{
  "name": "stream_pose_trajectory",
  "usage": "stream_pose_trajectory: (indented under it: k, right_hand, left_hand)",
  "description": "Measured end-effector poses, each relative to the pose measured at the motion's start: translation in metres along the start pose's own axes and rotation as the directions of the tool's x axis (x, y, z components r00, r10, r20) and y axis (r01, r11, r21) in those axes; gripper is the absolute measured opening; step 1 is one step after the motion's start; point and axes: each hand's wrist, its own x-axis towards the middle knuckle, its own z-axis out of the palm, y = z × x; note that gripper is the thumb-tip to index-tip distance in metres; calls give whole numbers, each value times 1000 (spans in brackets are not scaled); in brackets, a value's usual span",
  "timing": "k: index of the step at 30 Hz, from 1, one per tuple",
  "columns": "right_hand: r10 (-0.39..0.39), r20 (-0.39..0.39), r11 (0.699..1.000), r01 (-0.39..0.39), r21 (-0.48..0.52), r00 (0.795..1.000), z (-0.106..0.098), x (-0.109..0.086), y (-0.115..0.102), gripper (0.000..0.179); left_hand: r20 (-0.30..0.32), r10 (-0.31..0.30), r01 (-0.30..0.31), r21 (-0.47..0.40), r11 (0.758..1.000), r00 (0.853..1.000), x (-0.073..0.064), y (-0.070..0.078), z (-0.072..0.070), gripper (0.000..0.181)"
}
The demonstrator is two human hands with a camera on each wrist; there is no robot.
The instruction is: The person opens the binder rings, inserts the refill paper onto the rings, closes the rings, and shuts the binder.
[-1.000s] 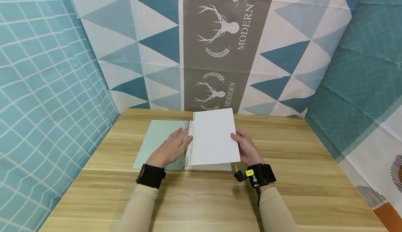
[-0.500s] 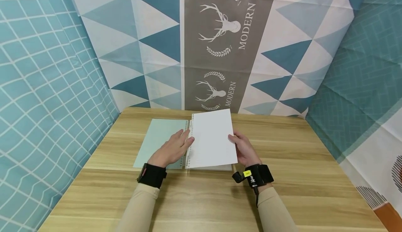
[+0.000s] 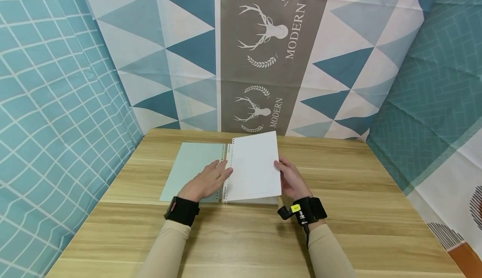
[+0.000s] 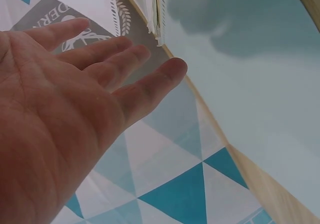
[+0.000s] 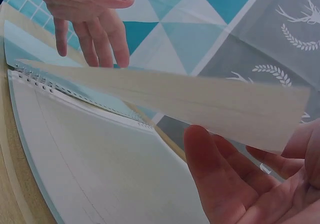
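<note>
A notebook with a pale green cover (image 3: pixel 196 165) lies spread on the wooden table, its punched pages at the binding (image 5: pixel 45 81). My right hand (image 3: pixel 293 177) pinches the right edge of white punched paper (image 3: pixel 254 169), thumb on top and fingers beneath. That paper is raised and tilted above the white page (image 5: pixel 110 154) lying under it; how many sheets I hold cannot be told. My left hand (image 3: pixel 207 182) has its fingers extended, above the green cover beside the binding and near the paper's punched left edge. Whether it touches the paper is unclear.
Wooden tabletop (image 3: pixel 241 240) surrounds the notebook. A patterned cloth (image 3: pixel 263 60) with deer prints hangs behind the table, and a blue grid cloth (image 3: pixel 56 102) stands along the left side. Both wrists carry black straps (image 3: pixel 182 211).
My right hand has shifted slightly left with the paper, whose lower right corner has moved left too. Faint lines now show on the paper. The left hand has moved only slightly.
</note>
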Motion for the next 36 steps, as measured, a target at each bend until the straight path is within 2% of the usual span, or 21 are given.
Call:
stream_pose_trajectory:
  k: [23, 36]
  right_hand:
    - [-14, 84, 996, 6, 89, 996, 1, -1, -1, 42]
    - [-11, 84, 998, 6, 57, 996, 4, -1, 2, 45]
  left_hand:
    - [1, -15, 15, -23, 1000, 1000, 0, -5, 1, 74]
    - [-5, -7, 7, -24, 1000, 1000, -1, -7, 1, 73]
